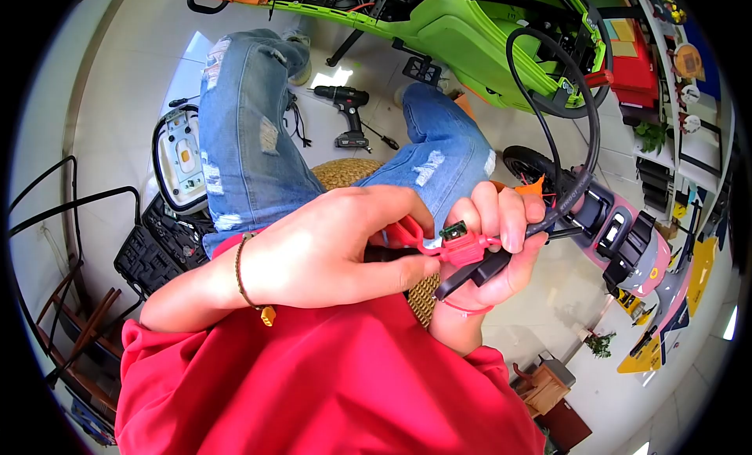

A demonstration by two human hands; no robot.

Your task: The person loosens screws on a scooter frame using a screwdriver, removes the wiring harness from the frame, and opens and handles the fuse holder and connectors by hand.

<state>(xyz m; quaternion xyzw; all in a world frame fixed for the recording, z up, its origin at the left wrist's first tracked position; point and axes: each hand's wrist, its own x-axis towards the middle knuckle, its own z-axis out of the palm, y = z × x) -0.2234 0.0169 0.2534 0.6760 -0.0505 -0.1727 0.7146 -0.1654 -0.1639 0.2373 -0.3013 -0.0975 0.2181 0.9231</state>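
Note:
In front of my red shirt, both hands are closed round a red inline fuse holder (464,250) and its wiring. A green blade fuse (453,231) shows at its top. My left hand (352,235) pinches the red wire (406,232) beside the holder; its fingertips are partly hidden. My right hand (505,232) grips a thick black cable (560,212) and a flat black piece (474,275), with the fuse holder against its fingers. From there the cable loops up past the green vehicle body (470,47).
On the floor between my legs lie a cordless drill (345,114) and a screwdriver (381,134). A tool case (160,243) and a white-and-black part (180,157) are at left. A pink-grey scooter (634,251) stands at right. I sit on a woven stool (341,171).

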